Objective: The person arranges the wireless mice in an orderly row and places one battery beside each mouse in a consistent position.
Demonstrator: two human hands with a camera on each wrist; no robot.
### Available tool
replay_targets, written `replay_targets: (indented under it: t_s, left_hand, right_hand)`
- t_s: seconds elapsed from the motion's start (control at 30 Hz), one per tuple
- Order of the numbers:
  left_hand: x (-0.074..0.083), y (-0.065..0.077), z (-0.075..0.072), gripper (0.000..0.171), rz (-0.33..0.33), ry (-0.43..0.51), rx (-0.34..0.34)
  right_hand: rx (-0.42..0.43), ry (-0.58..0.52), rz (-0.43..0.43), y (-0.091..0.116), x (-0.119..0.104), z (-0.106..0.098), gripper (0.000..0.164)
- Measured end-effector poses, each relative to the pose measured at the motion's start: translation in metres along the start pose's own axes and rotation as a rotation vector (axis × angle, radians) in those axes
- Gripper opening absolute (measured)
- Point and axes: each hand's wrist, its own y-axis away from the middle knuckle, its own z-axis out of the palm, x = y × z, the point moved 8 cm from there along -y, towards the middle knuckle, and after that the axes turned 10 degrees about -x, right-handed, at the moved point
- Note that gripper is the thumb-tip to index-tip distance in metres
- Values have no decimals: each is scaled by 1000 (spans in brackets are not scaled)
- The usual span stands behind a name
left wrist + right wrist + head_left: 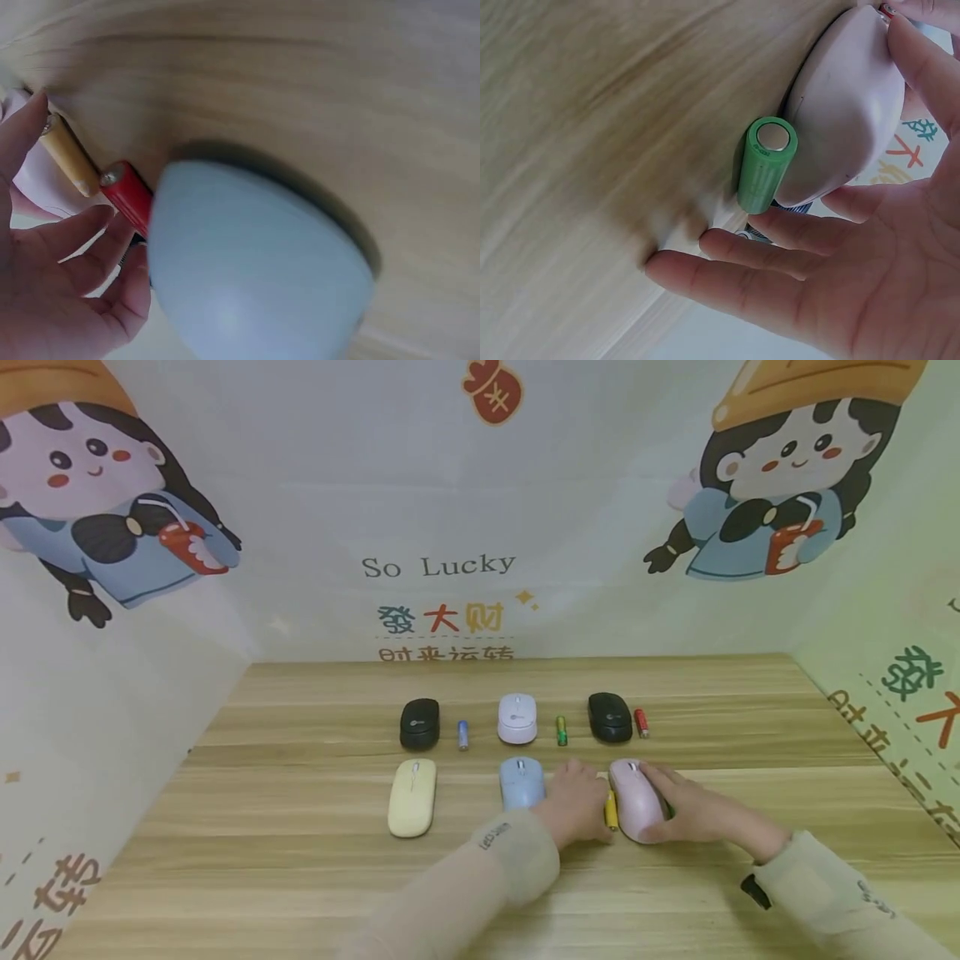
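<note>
My left hand (576, 802) is between the light blue mouse (522, 783) and the pink mouse (636, 800). Its thumb tip is at one end of the yellow battery (69, 156), with the other fingers spread loosely beside the red battery (127, 196), which the hand hides in the head view. Wrapped around the right side of the pink mouse, my right hand (693, 810) has its thumb at the near end and its index finger at the far end. A green battery (766, 166) lies against that mouse, just past the right fingertips.
A cream yellow mouse (412, 798) lies at the left of the front row. Behind are a black mouse (420, 724), a blue battery (462, 736), a white mouse (517, 719), another green battery (562, 731), a second black mouse (610, 717) and another red battery (641, 723).
</note>
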Motion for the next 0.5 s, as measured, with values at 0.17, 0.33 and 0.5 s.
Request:
replay_targets:
  t_s: [0.17,0.33,0.5]
  left_hand:
    - [1,-4,3,64,-26,37,-21]
    - [3,-7,5,61,-26,27,-12]
    - [5,-7,6,61,-23,11,5]
  right_hand:
    - [15,14,-14,-1,1,1,94]
    - [22,7,-17,-1,1,1,94]
    - [32,8,-12,0,2,0,94]
